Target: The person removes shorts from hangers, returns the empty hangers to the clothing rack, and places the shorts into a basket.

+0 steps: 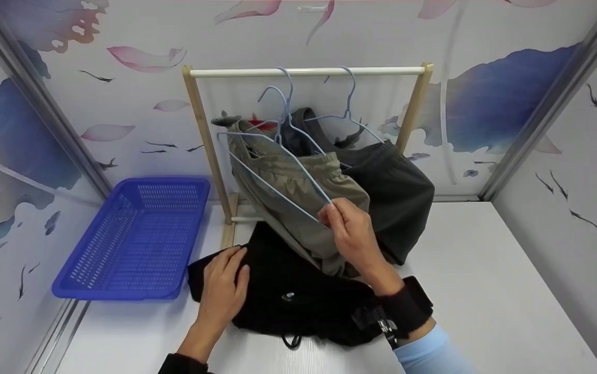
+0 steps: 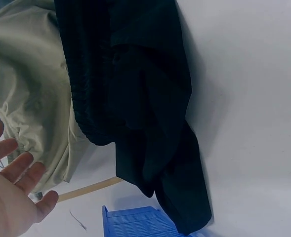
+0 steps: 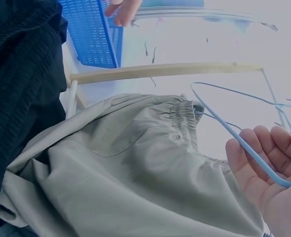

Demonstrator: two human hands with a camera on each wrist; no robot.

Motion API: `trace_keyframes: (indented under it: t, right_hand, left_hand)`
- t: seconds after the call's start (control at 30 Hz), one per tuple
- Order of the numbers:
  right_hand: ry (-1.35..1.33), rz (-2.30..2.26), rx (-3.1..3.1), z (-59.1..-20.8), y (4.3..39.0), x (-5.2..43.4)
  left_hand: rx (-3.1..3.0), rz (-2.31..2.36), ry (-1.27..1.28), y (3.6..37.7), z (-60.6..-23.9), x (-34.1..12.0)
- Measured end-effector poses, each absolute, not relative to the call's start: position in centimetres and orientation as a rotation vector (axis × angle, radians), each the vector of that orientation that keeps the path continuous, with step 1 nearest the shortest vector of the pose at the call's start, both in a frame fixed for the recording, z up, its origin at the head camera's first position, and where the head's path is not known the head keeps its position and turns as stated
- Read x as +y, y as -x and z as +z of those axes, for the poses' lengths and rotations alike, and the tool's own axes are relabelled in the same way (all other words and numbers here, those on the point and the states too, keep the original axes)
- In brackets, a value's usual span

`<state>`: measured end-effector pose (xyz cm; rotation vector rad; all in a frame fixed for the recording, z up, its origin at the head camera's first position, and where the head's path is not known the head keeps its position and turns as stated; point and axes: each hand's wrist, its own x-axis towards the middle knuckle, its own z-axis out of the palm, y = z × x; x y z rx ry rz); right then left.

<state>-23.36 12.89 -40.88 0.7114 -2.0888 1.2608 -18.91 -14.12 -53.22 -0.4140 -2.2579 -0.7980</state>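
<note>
My right hand [image 1: 347,228] pinches the lower corner of a light blue wire hanger [image 1: 277,171] that carries khaki shorts [image 1: 298,202]; in the right wrist view the hanger [image 3: 244,148] wire crosses my right hand's fingers [image 3: 264,158] above the khaki shorts [image 3: 135,173]. My left hand [image 1: 223,291] rests flat on a black garment [image 1: 298,296] lying on the white table [image 1: 485,291]. In the left wrist view my left hand [image 2: 12,197] is spread open beside the black garment [image 2: 145,108] and the khaki shorts [image 2: 31,98].
A wooden rack [image 1: 308,72] with a white rail stands at the back; a second blue hanger [image 1: 350,109] on it holds dark grey shorts [image 1: 397,192]. A blue plastic basket [image 1: 137,239] sits at the left. Patterned walls close in three sides.
</note>
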Motion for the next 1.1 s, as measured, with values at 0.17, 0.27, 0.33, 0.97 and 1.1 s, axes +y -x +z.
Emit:
trace_keyframes:
  t: [0.17,0.27,0.33,0.97,1.1]
  right_hand:
    - [-0.707,1.264,-2.097,-40.3,24.1,12.2]
    - [-0.700,1.267,-2.106,-40.1,24.6,11.9]
    - [-0.688,1.278,-2.115,-39.9,24.7,11.7]
    - [-0.632,1.316,-2.133,-38.3,26.1,10.2]
    - [-0.620,1.333,-2.138,-38.5,26.6,10.0]
  left_hand:
    - [-2.267,-0.797,0.411,18.9,-53.3,-14.3]
    - [-2.266,-0.796,0.413,18.9,-53.3,-14.4]
    - [-2.272,-0.794,0.411,18.8,-53.3,-14.4]
    - [-2.281,-0.791,0.384,18.9,-53.5,-15.0]
    - [-2.279,-0.788,0.384,18.9,-53.5,-15.0]
